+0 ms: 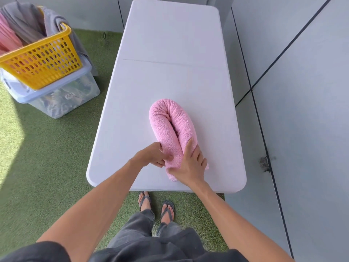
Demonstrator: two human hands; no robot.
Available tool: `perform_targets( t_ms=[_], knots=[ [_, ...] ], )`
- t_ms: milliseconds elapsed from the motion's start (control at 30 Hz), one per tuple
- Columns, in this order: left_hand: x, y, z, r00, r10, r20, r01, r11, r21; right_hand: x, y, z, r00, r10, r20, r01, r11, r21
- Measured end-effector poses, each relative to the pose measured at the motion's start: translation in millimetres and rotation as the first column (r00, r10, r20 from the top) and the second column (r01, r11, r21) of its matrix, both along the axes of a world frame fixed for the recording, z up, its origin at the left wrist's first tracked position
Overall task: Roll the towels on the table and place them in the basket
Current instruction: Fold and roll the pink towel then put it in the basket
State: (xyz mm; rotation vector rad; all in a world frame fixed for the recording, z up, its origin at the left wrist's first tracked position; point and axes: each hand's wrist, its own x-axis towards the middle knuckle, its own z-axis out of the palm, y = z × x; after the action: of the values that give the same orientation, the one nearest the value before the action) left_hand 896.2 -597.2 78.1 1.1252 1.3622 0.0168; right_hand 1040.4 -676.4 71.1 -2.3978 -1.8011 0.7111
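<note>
Fingers [196, 154] press pink towel [166, 118]; yellow basket [40, 68] holds grey and pink towels.

The rolled pink terry-cloth towel [168, 120] looks nubbly and matt; beneath it, the white plastic folding table [170, 44] is smooth; left of the table, the perforated yellow plastic basket [43, 63] looks glossy.

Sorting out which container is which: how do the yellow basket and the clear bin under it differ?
The yellow basket has perforated, opaque walls; the clear bin has solid see-through walls and a pale lid. The basket sits on top, tilted; the bin stands flat on the green turf. The basket is open, with grey and pink towels spilling over its rim; the bin is closed, its contents blurred. Both are plastic and stand left of the table.
</note>
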Motion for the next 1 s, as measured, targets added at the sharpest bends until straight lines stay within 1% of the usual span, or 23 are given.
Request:
perform_targets(
  t_ms=[100, 167, 233, 300, 400, 467, 567, 633, 667, 700, 767, 833, 900, 1000],
  knots=[
    [-4, 4, 3, 0.991, -0.125, -0.048, 0.125, 0.992, -0.002, -5, 8, 0, 0.996, -0.04, 0.085, 0.043, 0.998, -0.034],
    [-11, 7, 5, 0.979, -0.19, -0.077, 0.191, 0.981, 0.008, -9, 12, -2, 0.99, -0.059, 0.129, 0.061, 0.998, -0.011],
    [-21, 8, 4, 0.98, -0.184, -0.081, 0.187, 0.982, 0.02, -14, 14, -3, 0.981, -0.093, 0.171, 0.091, 0.996, 0.021],
    [-34, 8, -2, 0.987, -0.134, -0.085, 0.139, 0.988, 0.06, -20, 16, -1, 0.971, -0.117, 0.206, 0.111, 0.993, 0.04],
    [-63, 10, -14, 0.993, -0.025, -0.114, 0.051, 0.972, 0.229, -32, 25, 4, 0.96, -0.122, 0.252, 0.106, 0.991, 0.078],
    [-92, 9, -20, 0.987, 0.032, -0.159, 0.03, 0.928, 0.372, -53, 35, 5, 0.961, -0.123, 0.249, 0.105, 0.991, 0.082],
    [-157, 9, -29, 0.967, 0.08, -0.243, 0.079, 0.808, 0.583, -114, 51, 6, 0.972, -0.123, 0.2, 0.107, 0.99, 0.091],
    [-216, 9, -34, 0.95, 0.094, -0.296, 0.137, 0.729, 0.671, -170, 64, 6, 0.984, -0.099, 0.145, 0.085, 0.991, 0.101],
    [-249, 9, -34, 0.934, 0.113, -0.339, 0.163, 0.71, 0.685, -199, 70, 7, 0.99, -0.076, 0.12, 0.063, 0.992, 0.108],
    [-285, 10, -35, 0.911, 0.145, -0.386, 0.176, 0.709, 0.683, -229, 76, 7, 0.994, -0.048, 0.097, 0.037, 0.993, 0.113],
    [-358, 9, -33, 0.855, 0.225, -0.467, 0.171, 0.729, 0.663, -291, 91, 10, 0.999, 0.009, 0.052, -0.014, 0.993, 0.114],
    [-425, 9, -30, 0.802, 0.27, -0.534, 0.172, 0.751, 0.638, -348, 109, 12, 0.998, 0.064, -0.008, -0.063, 0.994, 0.094],
    [-481, 11, -26, 0.767, 0.292, -0.571, 0.146, 0.788, 0.598, -397, 126, 13, 0.989, 0.134, -0.069, -0.131, 0.99, 0.056],
    [-539, 20, -26, 0.748, 0.331, -0.575, 0.075, 0.819, 0.569, -454, 148, 11, 0.965, 0.229, -0.125, -0.23, 0.973, 0.007]
  ],
)
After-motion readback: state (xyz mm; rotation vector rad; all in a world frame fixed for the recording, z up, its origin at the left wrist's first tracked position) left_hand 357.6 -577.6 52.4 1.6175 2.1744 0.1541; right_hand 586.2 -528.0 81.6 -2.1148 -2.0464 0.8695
